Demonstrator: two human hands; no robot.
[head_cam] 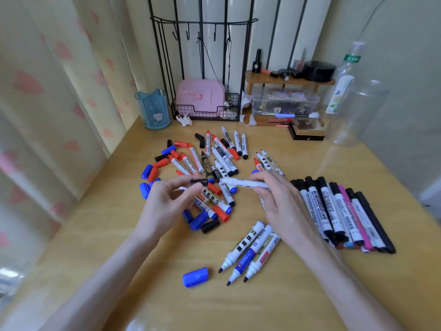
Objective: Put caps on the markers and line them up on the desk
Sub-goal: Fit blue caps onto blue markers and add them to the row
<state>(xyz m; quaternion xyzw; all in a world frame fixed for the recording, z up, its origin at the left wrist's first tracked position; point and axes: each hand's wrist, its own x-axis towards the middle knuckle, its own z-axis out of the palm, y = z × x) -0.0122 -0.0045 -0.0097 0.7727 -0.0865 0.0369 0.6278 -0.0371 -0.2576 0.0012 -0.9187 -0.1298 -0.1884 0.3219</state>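
1. In the left hand: one black cap, pinched between thumb and curled fingers, lying level with its open end toward the right.
2. In the right hand: one white marker, gripped round the barrel by thumb and bent fingers, with the bare tip pointing left.
3. Tip and black cap near each other but apart, both held above the desk over the near edge of the pile.
4. Pile at mid-desk: uncapped markers mixed with loose red, blue and black caps. Perhaps twenty markers and over a dozen caps, but too much overlap for a sure count.
5. Nearer the front: three uncapped markers side by side and touching, tips toward the camera.
6. Left of those three and apart from them: one loose blue cap on its side.
7. To the right: one row of capped markers laid side by side and touching, about nine in all, one pink, most with black caps.
8. Along the back:
   - one blue cup
   - one pink box in one wire basket
   - one wooden shelf over one clear bin
   - one clear bottle at the far right
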